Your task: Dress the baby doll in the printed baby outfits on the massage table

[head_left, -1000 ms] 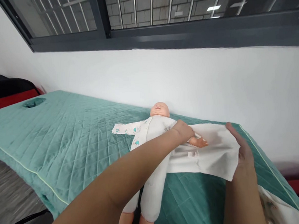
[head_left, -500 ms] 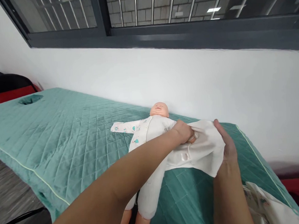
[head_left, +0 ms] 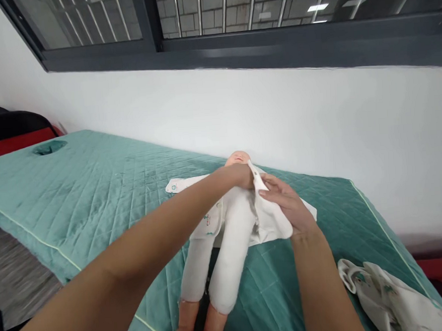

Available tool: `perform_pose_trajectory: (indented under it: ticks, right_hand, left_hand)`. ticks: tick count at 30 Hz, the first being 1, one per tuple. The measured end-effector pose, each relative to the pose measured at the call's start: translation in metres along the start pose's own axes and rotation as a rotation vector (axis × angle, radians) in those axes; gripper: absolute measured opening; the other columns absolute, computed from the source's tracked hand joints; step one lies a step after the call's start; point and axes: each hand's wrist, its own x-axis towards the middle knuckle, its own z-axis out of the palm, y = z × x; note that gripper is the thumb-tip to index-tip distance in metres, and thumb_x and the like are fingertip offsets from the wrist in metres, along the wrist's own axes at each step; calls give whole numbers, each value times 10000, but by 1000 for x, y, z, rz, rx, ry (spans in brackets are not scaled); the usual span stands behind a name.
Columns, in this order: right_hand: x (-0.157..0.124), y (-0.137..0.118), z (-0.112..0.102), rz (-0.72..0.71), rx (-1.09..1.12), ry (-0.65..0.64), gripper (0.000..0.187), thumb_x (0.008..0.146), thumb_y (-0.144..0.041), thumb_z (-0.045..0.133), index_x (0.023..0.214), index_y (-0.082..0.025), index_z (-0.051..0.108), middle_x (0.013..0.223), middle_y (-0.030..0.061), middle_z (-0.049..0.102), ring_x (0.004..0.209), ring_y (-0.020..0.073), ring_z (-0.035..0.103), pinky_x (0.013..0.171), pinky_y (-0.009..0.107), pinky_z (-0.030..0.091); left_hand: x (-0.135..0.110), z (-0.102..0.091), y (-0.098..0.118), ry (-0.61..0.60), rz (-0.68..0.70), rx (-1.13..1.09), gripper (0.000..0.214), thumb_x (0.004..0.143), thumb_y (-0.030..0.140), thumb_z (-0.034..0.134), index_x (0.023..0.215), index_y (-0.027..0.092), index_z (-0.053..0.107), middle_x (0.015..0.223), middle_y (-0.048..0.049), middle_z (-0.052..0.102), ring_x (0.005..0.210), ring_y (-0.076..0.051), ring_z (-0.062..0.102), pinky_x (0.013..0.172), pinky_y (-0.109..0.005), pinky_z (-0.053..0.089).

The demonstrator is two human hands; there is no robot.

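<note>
A baby doll (head_left: 226, 235) lies on its back on a teal quilted table (head_left: 94, 189), head toward the wall. It wears a white garment (head_left: 274, 222) with a small print, open at the front. My left hand (head_left: 239, 176) reaches over the doll's chest and pinches the garment's edge near the neck. My right hand (head_left: 288, 206) lies on the garment's right panel, folded over the doll's torso, with fingers pressing the cloth. The doll's bare feet stick out at the bottom.
A second crumpled printed garment (head_left: 389, 300) lies at the table's near right corner. A white wall runs close behind the table under a dark window frame (head_left: 236, 53). A black and red chair (head_left: 10, 135) stands at the far left.
My right hand has swung the garment's right panel leftward, from spread out flat to folded over the doll's chest. My left hand moved up from the doll's arm to the neck.
</note>
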Motion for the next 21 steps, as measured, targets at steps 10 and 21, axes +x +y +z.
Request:
perform_pose_trajectory:
  ticks: [10, 21]
  right_hand:
    - [-3, 12, 33, 38, -519, -204, 316, 851, -268, 674, 1164, -269, 720, 1287, 40, 678, 970, 179, 668, 784, 302, 528]
    - [-15, 13, 51, 179, -715, -397, 367, 918, -412, 637, 1262, -287, 656, 1118, 44, 720, 815, 157, 679, 571, 236, 480]
  left_hand:
    - [-44, -12, -24, 174, 19, -373, 419, 867, 471, 589, 1166, 191, 676, 1303, -44, 656, 1131, -190, 618, 931, -236, 474]
    - [-39, 19, -26, 546, -166, -330, 432, 794, 43, 420, 1101, 198, 682, 1295, -60, 637, 1148, -216, 601, 843, -299, 495]
